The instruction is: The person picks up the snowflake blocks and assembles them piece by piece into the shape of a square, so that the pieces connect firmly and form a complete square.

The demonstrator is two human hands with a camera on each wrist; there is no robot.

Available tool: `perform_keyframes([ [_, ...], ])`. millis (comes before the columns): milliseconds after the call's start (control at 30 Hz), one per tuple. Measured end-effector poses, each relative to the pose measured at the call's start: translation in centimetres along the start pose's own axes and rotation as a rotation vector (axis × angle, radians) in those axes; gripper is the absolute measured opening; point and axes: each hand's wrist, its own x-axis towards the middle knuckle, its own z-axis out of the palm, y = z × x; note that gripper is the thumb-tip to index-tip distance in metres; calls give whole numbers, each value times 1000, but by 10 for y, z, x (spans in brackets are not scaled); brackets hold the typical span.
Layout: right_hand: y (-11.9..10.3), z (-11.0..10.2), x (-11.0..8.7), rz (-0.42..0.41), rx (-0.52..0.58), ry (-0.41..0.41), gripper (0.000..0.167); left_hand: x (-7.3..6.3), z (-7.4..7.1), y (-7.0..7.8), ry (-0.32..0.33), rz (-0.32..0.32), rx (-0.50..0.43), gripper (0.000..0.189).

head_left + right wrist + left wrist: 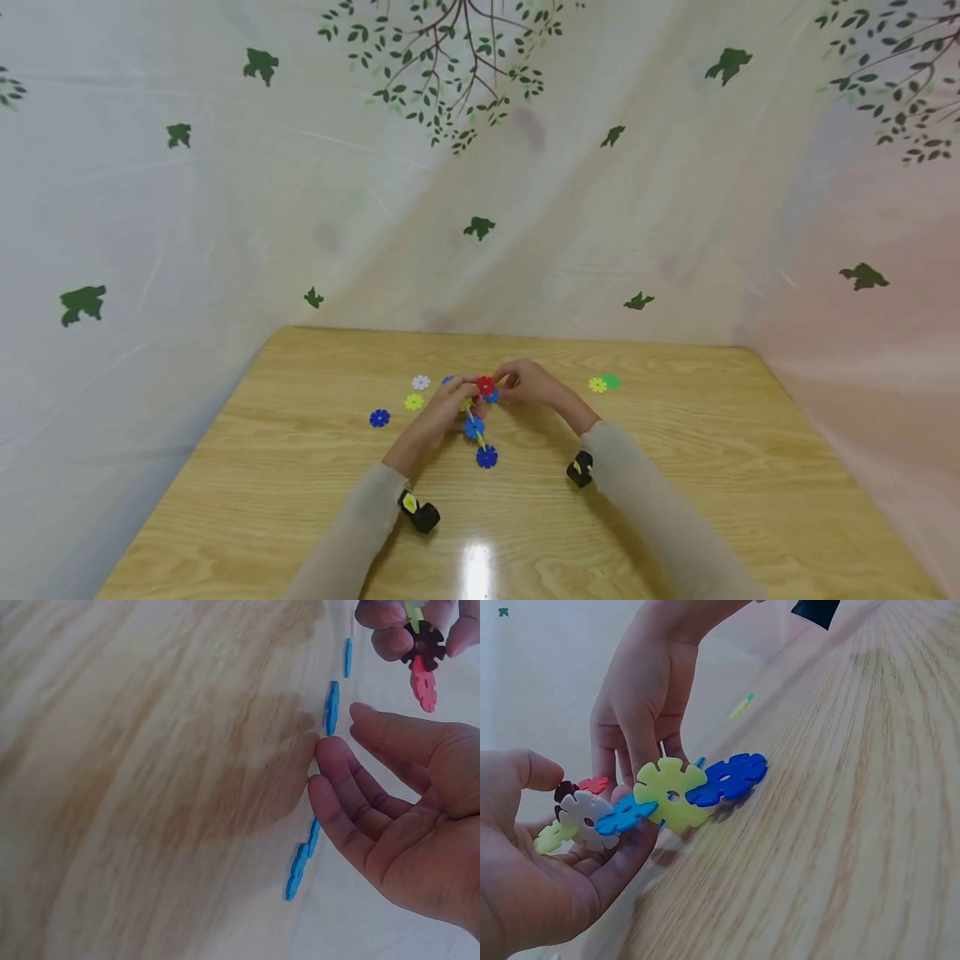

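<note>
My left hand grips a chain of slotted plastic flower discs. In the left wrist view, the chain's dark blue disc is at one end, joined to a yellow-green disc. A light blue disc and a white disc follow, near the thumb. A dark disc and a red disc hang from the chain in the right wrist view. My right hand has its thumb and fingers apart with nothing between them, near a loose blue disc on the wooden table.
Left of the hands lie a white disc, a yellow disc and a dark blue disc. At the right are a yellow disc and a green disc. A leaf-printed curtain hangs behind the table.
</note>
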Motion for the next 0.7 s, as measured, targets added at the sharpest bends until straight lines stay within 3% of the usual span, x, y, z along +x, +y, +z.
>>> perform_keyframes([
  [400, 3, 6, 6, -19, -126, 4, 26, -1, 5, -1, 22, -16, 15, 32],
  [700, 11, -1, -6, 8, -59, 0, 26, 1, 6, -3, 69, -21, 21, 33],
])
